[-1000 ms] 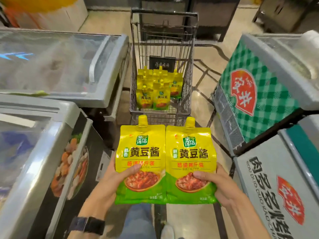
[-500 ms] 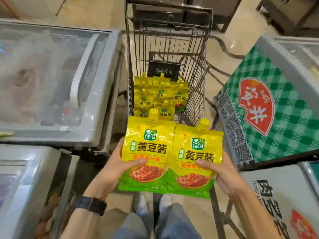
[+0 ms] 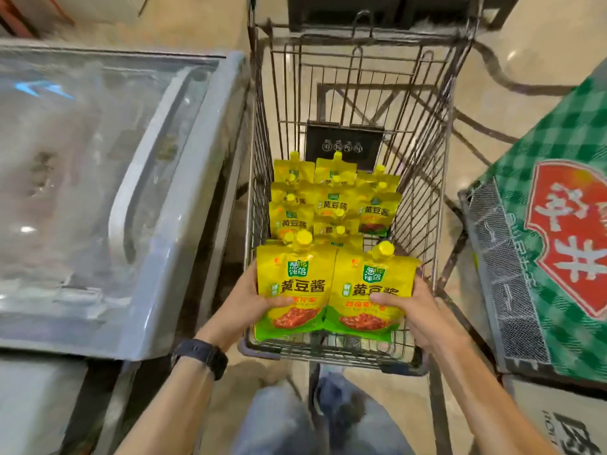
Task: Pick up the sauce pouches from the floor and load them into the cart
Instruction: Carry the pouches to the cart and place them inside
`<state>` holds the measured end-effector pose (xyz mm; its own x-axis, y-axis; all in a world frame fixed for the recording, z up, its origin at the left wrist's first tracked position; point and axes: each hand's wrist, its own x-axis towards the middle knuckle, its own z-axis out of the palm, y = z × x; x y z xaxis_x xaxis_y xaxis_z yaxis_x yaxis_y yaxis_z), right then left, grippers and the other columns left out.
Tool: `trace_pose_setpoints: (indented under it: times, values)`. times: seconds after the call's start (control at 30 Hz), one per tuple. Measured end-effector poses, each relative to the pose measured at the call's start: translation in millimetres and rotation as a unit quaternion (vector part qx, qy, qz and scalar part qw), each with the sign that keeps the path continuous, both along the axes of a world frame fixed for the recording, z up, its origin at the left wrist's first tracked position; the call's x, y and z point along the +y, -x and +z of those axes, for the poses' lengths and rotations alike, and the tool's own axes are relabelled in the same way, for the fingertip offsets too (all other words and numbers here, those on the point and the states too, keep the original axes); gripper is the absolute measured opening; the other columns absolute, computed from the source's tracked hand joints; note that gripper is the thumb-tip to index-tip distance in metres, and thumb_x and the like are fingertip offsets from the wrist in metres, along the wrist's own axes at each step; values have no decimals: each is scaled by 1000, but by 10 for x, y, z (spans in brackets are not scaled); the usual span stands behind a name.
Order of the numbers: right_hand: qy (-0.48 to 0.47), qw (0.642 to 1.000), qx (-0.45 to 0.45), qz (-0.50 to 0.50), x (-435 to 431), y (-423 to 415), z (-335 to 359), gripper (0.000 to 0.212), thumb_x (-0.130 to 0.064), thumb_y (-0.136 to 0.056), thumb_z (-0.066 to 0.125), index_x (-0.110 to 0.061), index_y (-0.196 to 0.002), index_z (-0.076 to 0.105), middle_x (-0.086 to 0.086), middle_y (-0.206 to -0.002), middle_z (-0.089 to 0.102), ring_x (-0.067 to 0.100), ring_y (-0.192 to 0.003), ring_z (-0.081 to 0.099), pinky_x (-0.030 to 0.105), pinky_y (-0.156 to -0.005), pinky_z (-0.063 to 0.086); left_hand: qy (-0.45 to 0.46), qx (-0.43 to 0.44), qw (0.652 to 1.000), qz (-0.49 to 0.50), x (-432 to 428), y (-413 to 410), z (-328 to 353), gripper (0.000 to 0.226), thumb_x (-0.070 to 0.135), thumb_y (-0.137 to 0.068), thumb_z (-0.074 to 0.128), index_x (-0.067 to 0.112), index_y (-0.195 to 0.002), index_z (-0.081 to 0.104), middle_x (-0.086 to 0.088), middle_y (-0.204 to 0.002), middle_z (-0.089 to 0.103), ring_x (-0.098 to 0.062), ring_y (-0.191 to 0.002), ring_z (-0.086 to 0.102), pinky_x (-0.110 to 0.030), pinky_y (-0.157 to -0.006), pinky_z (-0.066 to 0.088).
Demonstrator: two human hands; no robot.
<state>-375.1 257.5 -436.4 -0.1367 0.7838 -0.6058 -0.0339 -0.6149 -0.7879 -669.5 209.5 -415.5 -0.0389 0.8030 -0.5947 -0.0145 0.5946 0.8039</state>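
Observation:
I hold two yellow-and-green sauce pouches upright and side by side, just inside the near end of the wire shopping cart. My left hand grips the left pouch with its thumb across the front. The right pouch is gripped the same way by my right hand. Several more identical pouches stand packed in rows on the cart's floor beyond the two I hold.
A glass-topped chest freezer runs along the cart's left side. A green-checked freezer cabinet with a red logo stands close on the right. My legs are just behind the cart's near rim.
I have stepped up to the cart, and both hands have carried the two pouches forward and down over its near rim into the basket.

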Motion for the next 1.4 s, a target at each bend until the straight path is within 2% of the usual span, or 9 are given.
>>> trace_pose_setpoints:
  times: [0.27,0.53,0.63,0.7,0.77,0.9,1.13,1.3,1.4]
  values:
    - [63,997,-41,12,427,191,-1118,57,12,-56,81,-10,-106,63,6,-93,76,19,-86,72,28,-68,58,106,122,979,124,576,-121,-995,44,-22,-75,67,19,-83,50,-7,-84,62,-23,-80,61,-25,-58,54]
    - [82,989,-113,51,593,191,-1990,23,15,-67,73,1,-74,57,9,-77,58,24,-84,55,34,-71,40,76,184,967,162,607,-299,-1439,28,-22,-83,57,5,-85,56,-6,-79,58,-12,-65,58,-10,-46,47]
    - [22,989,-116,87,688,219,-1881,25,14,-68,76,-6,-76,64,-1,-77,66,17,-80,62,28,-69,46,-1,253,964,77,544,-248,-1426,41,-3,-76,73,15,-113,67,3,-102,64,3,-89,64,-12,-77,52]
    - [-22,986,-125,105,723,250,-1752,40,16,-66,77,-19,-84,70,-10,-90,72,4,-89,66,15,-75,49,-51,355,933,-41,505,-217,-1448,56,0,-73,78,25,-122,69,8,-114,62,-9,-106,62,-27,-95,50]
    - [-86,970,-155,164,739,248,-1661,52,9,-65,82,-32,-96,73,-18,-99,73,-4,-99,65,9,-86,47,-67,405,905,-114,556,-210,-1440,55,2,-75,79,29,-122,70,6,-117,63,-16,-107,63,-34,-94,52]
    - [-171,876,-317,320,734,308,-1572,59,-29,-64,90,-37,-118,68,-10,-116,71,12,-107,65,33,-93,51,-67,439,859,-256,822,-137,-1329,30,15,-92,65,22,-121,70,-2,-122,67,-25,-106,67,-36,-93,54]
    - [-229,785,-405,409,852,521,-1525,18,-38,-91,64,-32,-106,72,1,-98,75,28,-93,68,35,-72,52,-8,590,708,-389,1144,19,-1212,16,14,-100,52,18,-105,67,-6,-98,72,-33,-94,70,-38,-72,49]
    - [-252,783,-345,451,1102,480,-1355,12,-34,-86,71,-23,-87,75,-4,-71,69,25,-73,66,35,-61,47,-41,578,699,-419,890,-34,-1321,27,9,-98,49,23,-112,68,-1,-103,73,-25,-91,71,-37,-78,54]
    - [-269,779,-341,452,1287,559,-1324,17,-31,-83,76,-24,-98,77,1,-88,75,24,-86,67,33,-72,49,-88,579,702,-405,925,66,-1348,25,6,-94,55,23,-108,66,-1,-102,73,-27,-89,71,-40,-75,56]
